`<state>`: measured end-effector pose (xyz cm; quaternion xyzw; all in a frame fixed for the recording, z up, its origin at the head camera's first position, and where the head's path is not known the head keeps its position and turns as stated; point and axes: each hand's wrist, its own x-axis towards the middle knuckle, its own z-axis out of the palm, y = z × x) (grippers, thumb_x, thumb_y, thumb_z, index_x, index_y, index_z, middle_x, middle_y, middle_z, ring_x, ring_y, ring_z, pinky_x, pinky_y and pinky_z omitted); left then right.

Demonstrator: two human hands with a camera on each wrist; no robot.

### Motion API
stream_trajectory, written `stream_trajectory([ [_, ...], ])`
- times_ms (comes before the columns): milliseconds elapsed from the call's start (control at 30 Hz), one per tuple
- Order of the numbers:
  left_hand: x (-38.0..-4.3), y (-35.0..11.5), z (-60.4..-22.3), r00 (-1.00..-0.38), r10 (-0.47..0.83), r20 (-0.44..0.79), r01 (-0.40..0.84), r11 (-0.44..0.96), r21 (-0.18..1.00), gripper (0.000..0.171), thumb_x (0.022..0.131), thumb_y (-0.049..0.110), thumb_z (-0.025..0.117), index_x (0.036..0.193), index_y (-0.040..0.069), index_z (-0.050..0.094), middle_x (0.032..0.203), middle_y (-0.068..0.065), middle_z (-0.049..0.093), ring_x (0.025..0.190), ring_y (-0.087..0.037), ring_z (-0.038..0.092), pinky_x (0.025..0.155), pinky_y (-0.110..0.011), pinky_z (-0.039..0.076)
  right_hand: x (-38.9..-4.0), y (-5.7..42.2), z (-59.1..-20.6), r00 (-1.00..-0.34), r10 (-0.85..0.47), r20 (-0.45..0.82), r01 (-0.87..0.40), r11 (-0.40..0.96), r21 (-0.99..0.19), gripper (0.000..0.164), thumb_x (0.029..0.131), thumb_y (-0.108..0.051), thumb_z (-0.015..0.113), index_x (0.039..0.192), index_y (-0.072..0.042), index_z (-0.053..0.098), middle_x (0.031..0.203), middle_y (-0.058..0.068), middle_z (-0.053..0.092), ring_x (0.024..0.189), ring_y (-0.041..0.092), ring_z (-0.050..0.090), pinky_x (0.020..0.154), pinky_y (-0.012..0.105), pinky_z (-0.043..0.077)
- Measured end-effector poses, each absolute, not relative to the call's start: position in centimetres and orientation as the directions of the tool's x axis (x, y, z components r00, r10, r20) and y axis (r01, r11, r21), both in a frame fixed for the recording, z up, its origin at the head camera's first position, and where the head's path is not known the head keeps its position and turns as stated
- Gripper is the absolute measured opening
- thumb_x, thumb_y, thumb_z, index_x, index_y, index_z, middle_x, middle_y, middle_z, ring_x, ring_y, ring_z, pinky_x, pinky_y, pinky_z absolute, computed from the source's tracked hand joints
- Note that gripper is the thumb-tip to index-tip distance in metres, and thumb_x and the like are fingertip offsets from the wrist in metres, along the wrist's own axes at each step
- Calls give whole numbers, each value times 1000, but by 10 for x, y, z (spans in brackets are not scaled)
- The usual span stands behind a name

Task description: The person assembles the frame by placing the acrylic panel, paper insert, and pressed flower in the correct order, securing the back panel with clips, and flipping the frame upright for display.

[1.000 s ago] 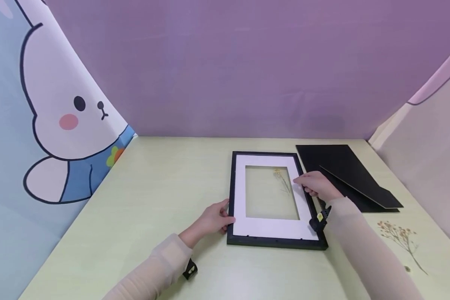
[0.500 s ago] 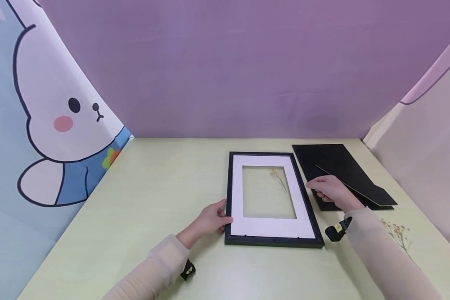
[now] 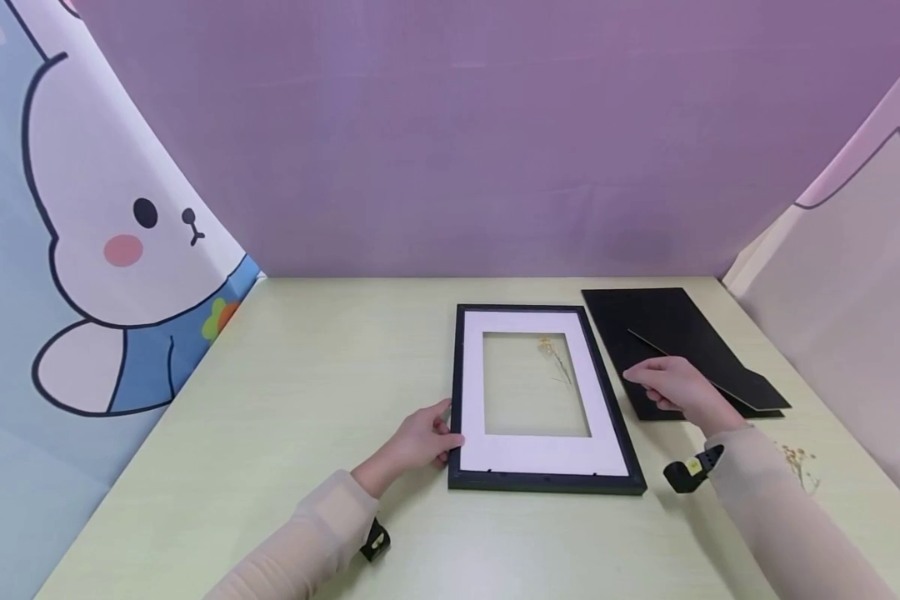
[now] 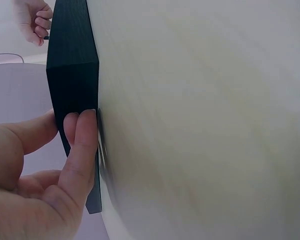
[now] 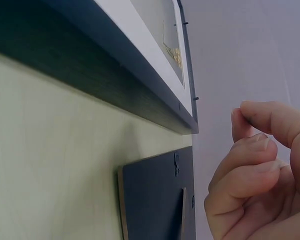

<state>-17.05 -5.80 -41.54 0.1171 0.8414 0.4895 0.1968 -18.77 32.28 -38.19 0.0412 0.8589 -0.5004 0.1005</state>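
Observation:
A black picture frame [image 3: 547, 482] lies back side up, with a white mat [image 3: 525, 454] in it. Inside the mat's window shows a small yellow dried flower sprig [image 3: 553, 354]. My left hand [image 3: 418, 437] grips the frame's left side, thumb on top; in the left wrist view, fingers [image 4: 81, 155] press its outer edge. My right hand [image 3: 678, 387] is right of the frame, over the black backing board [image 3: 645, 312]. Its thumb and index finger pinch together, other fingers curled; a small dark speck [image 5: 250, 120] shows at their tips in the right wrist view.
The backing board carries a fold-out stand flap [image 3: 753, 387], propped at an angle. Another dried sprig [image 3: 798, 462] lies at the right, partly hidden by the right sleeve. Small tabs [image 5: 196, 98] stick out from the frame's back. Purple cloth [image 3: 450, 167] rises behind the table.
My right hand has left the mat's right edge and moved right over the backing board, fingertips still pinched. The left hand keeps its grip on the frame. The view has shifted slightly.

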Motion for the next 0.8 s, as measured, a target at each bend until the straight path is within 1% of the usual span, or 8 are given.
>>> stream_trajectory([
  [167,-171,-58,-417,-895,391,-215,7,496,869,67,87,7,63,142,-3,26,81,-9,50,61,-17,55,56,-29,53,-184,328,-381,-976,-42,-214,168,478,-862,40,90,-22,60,109,12,56,63,-2,45,52,6,41,47,20,40],
  [433,-171,-58,-416,-895,387,-222,-3,493,870,68,87,7,63,143,-2,26,81,-9,50,61,-17,55,56,-30,53,-178,335,-380,-978,-35,-207,165,481,-861,42,90,-24,60,109,13,55,63,-3,45,52,6,41,48,20,41],
  [800,-170,-58,-415,-894,386,-229,-8,496,868,68,87,6,63,143,-3,26,81,-10,50,61,-18,55,57,-30,53,-169,345,-380,-978,-16,-208,177,463,-869,43,89,-23,61,108,15,54,61,-3,44,51,5,40,45,18,36],
])
